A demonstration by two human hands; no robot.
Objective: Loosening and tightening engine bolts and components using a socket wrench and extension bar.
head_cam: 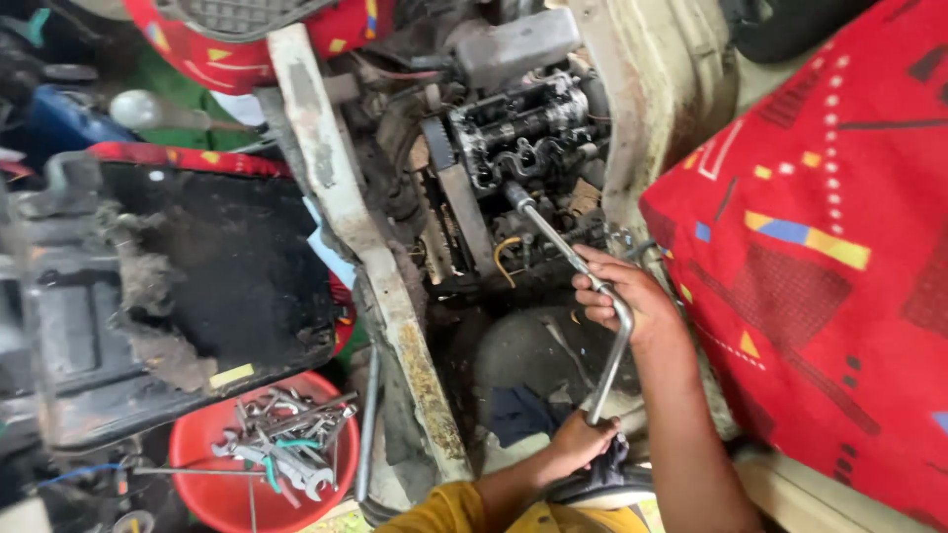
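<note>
Both hands on a bent metal speed brace (592,296) (crank-type socket handle). Right hand (617,296) wraps closed around the upper bend of the brace, fingers curled tight over the bar. Left hand (583,439) grips the lower end, fist closed, seemingly with a dark rag (607,474) just under it. From the right hand the shaft runs up and away to the socket end (515,194), which sits on the exposed engine top (518,133), touching a fastener there as far as can be seen (the exact bolt is too small to tell). Progress judgement: engine cover looks already off, valve gear is bare, tool is seated and both hands are set to crank; whether the fastener is loose or tight cannot be told, so the turning work looks to be in hand, not finished. Left of the left hand, well apart, a red basin (197,444) holds a heap of wrenches (281,444). Between basin and hands runs a worn cream frame rail (395,306). Right of the right hand, just beside the forearm, a red patterned seat cushion (829,247). Far left lies a dark, dirty panel (227,266).
</note>
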